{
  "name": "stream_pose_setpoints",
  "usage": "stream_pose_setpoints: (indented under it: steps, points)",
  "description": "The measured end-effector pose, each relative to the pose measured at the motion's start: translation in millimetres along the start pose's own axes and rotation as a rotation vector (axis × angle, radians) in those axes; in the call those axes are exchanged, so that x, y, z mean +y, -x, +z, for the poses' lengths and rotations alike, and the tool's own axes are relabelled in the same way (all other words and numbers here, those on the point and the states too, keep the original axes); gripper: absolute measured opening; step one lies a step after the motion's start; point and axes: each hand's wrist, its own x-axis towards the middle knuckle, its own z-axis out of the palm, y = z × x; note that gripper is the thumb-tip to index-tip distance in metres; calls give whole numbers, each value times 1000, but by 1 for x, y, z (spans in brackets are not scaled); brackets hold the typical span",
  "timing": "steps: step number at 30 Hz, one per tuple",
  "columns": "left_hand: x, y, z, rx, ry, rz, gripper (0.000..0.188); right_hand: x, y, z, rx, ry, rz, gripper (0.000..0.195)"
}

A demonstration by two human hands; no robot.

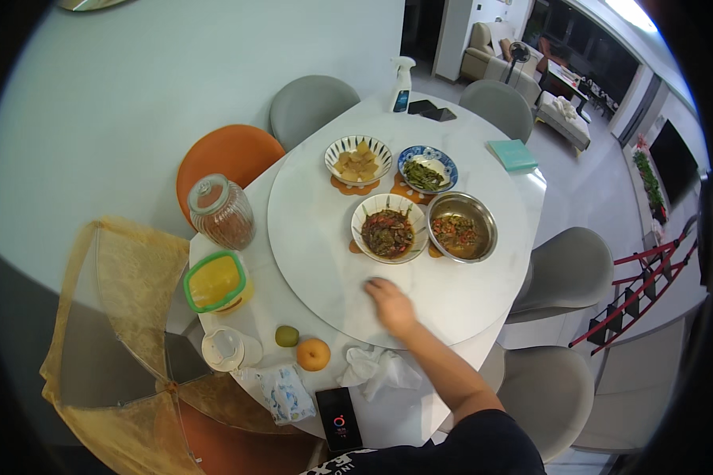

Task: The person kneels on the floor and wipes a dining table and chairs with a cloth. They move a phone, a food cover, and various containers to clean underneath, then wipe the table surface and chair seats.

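My right hand [390, 304] reaches over the front part of the white round turntable [315, 261], fingers together and pointing down. It is blurred, and whether anything lies under the fingertips is hidden. Just beyond it stands a white bowl [389, 228] of dark, saucy food. Beside that is a steel bowl [461, 227] with chopped red and green food in liquid. Farther back are a striped bowl [357, 160] of pale yellow chunks and a blue-patterned bowl [428, 170] of green vegetables. Orange coasters [355, 186] show beneath some bowls. My left hand is out of view.
Along the table's left are a ribbed glass jar [221, 212], a green-rimmed tub [217, 282], a white pitcher [232, 350] and a mesh food cover [131, 332]. Nearer lie a kiwi [286, 336], a round fruit [313, 354], wipes [285, 395], tissues [380, 371] and a phone [338, 418]. A spray bottle [402, 86] stands behind.
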Motion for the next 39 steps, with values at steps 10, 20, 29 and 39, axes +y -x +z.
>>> stream_pose_setpoints:
  steps: [10, 20, 29, 39]
  points:
    - [-107, 42, -105, 0, -231, 18, 32, 144, 74, -54, 474, 194, 422, 34]
    - [-187, 74, -76, -320, -851, 213, 26, 14, 137, -35, 69, -5, -45, 37]
    - [-107, 133, 115, -453, -414, 47, 27, 91, 121, -90, 213, 240, -40, 34]
    - [-58, 62, 310, -434, -277, 277, 31, 126, 126, -96, 261, -77, 74, 19]
